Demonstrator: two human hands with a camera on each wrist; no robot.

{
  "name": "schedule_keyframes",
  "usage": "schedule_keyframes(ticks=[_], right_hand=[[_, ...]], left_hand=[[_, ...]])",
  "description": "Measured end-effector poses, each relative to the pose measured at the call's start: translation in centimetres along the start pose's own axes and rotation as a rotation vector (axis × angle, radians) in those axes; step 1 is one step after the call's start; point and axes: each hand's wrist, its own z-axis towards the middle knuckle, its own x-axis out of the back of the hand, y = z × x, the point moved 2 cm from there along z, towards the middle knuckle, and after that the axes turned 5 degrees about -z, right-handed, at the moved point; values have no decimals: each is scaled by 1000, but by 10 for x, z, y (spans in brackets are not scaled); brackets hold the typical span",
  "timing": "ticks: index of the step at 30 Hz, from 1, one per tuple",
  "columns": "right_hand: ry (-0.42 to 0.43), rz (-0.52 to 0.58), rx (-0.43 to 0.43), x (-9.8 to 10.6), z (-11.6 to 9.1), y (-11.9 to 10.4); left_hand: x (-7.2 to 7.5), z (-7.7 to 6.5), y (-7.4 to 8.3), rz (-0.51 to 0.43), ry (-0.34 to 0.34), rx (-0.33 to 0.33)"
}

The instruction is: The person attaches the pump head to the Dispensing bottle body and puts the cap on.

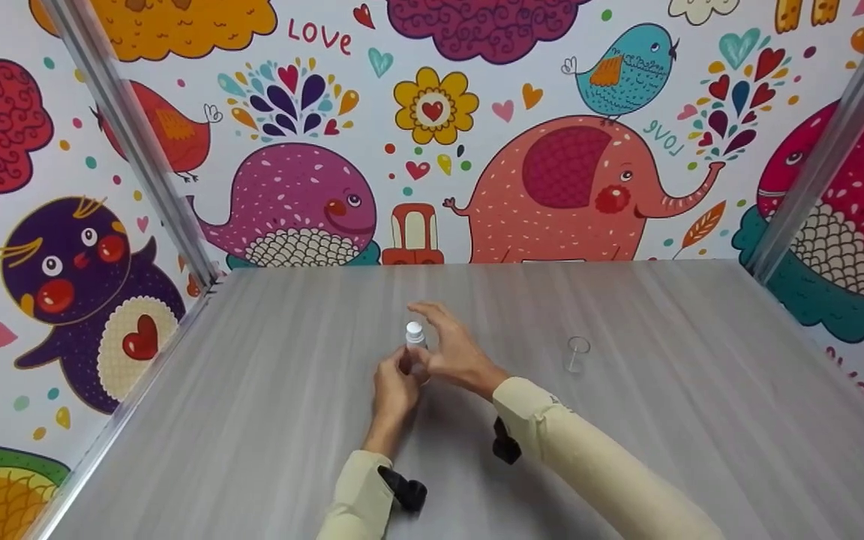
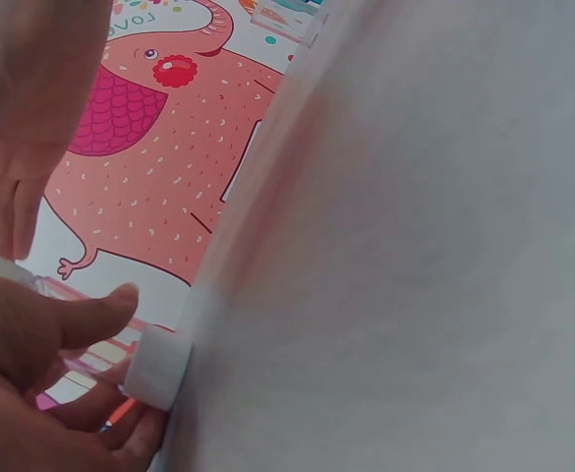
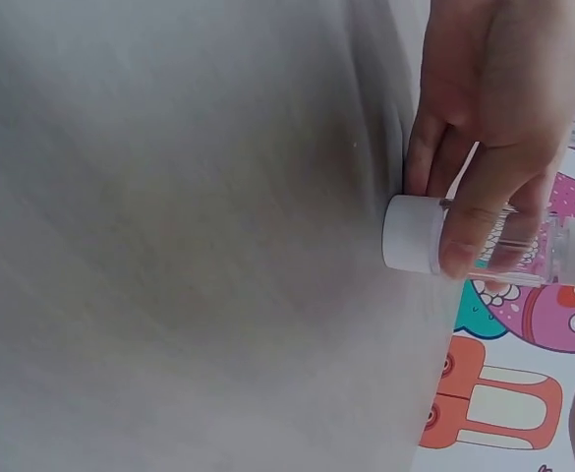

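A small clear bottle (image 1: pixel 415 341) with a white top and a white base (image 3: pixel 412 233) stands upright on the table. My left hand (image 1: pixel 394 388) grips it low down, thumb on one side and fingers on the other, as the right wrist view shows. Beside the bottle's upper part is my right hand (image 1: pixel 459 358), its fingers spread and gently bent past the white top. In the left wrist view the right hand's fingers (image 2: pixel 5 202) extend near that top without closing round it. Whether the right thumb touches the bottle, I cannot tell.
A clear, hollow cap-like piece (image 1: pixel 574 367) stands on the grey wood-grain table (image 1: pixel 252 420), right of the hands. Metal posts (image 1: pixel 132 135) and walls printed with cartoon animals border the table at the back and sides.
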Motion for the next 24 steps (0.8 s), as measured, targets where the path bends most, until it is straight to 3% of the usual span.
schedule_keyframes(ticks=[9,19,24], right_hand=[[56,6,88,-4,-2,0],[87,12,73,-7,0,2],[55,37,14,-4,4,2]], left_hand=[[0,0,-1,23,-24,14],[0,1,0,37,-9,7],[-1,0,1,41,3,6]])
